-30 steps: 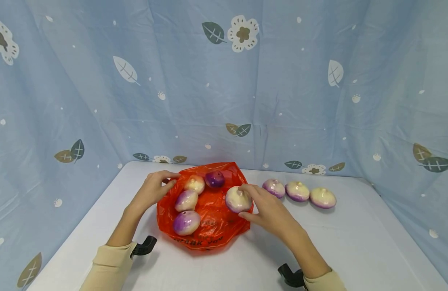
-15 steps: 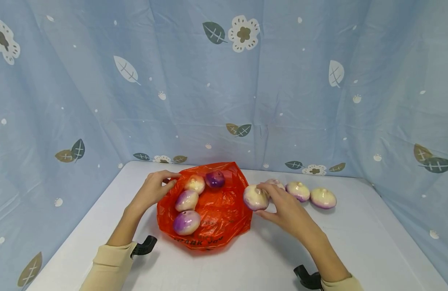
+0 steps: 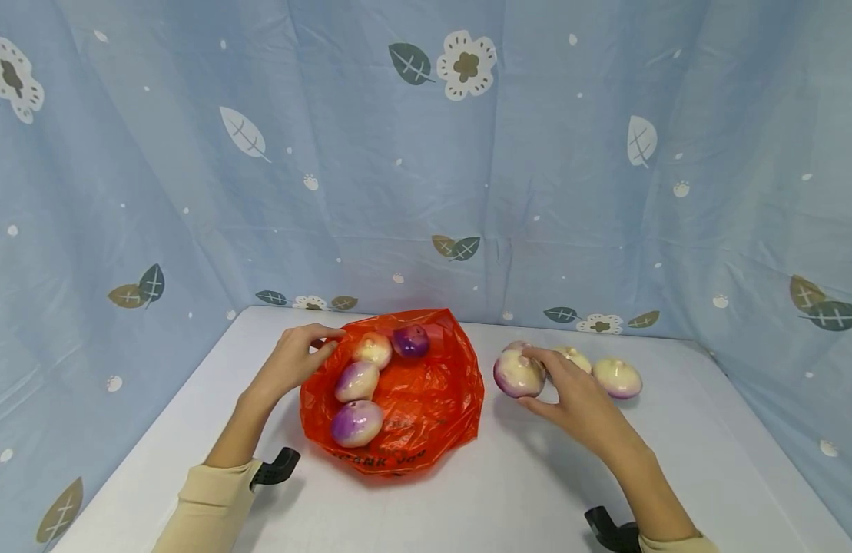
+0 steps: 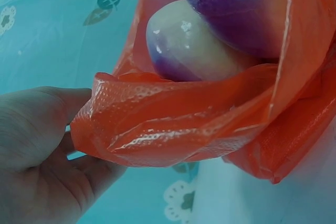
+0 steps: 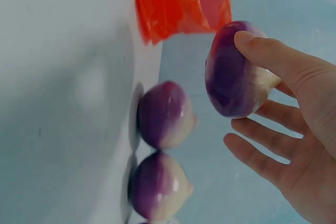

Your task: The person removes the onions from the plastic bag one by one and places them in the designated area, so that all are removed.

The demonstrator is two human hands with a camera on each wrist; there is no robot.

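Note:
A red plastic bag (image 3: 419,399) lies spread open on the table, with several glossy purple-and-cream onions (image 3: 357,423) inside it. My left hand (image 3: 297,355) pinches the bag's left rim; thumb and fingers lie on either side of the plastic in the left wrist view (image 4: 47,145). Right of the bag, my right hand (image 3: 581,395) holds another onion (image 3: 518,374) above the table, thumb on its purple side. Fingers partly cover its pale, nubbed end in the right wrist view (image 5: 231,72).
Three more onions stand in a row at the back right, among them the rightmost onion (image 3: 618,378); the held onion and right hand partly hide the other two. Behind the white table (image 3: 467,507) hangs a blue patterned curtain (image 3: 370,177).
My right hand has carried the onion from over the bag's right side to the right, in front of the row. The left hand has stayed at the bag's rim.

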